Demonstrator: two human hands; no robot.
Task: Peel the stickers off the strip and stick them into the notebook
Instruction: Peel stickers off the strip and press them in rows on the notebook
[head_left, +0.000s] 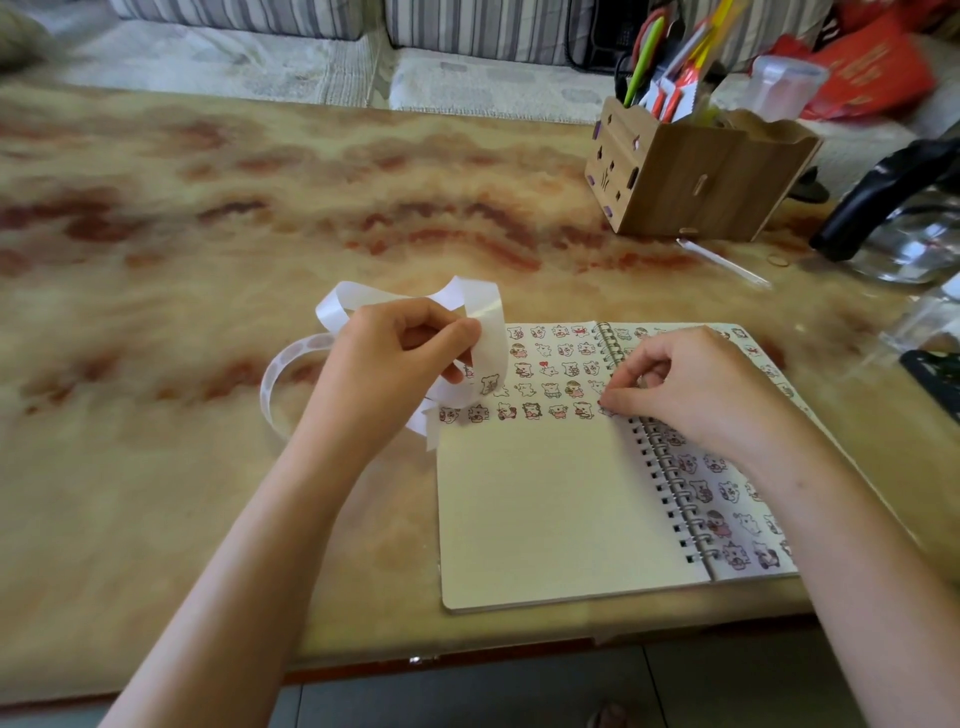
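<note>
An open spiral notebook (561, 519) lies on the table, its left page filled at the top with several rows of small cartoon stickers. My left hand (400, 358) pinches a long curling white sticker strip (478, 306) just above the notebook's upper left corner; one sticker (490, 384) shows on the strip below my fingers. My right hand (696, 384) has its fingers curled, with the fingertips pressing down on the page next to the spiral binding, at the right end of the lowest sticker row. Whether a sticker sits under those fingertips is hidden.
A wooden pen holder (691, 176) with pens and scissors stands at the back right. A glass pot with a black handle (904, 223) and a dark object (935, 374) sit at the right edge. The near table edge (467, 660) runs just below the notebook.
</note>
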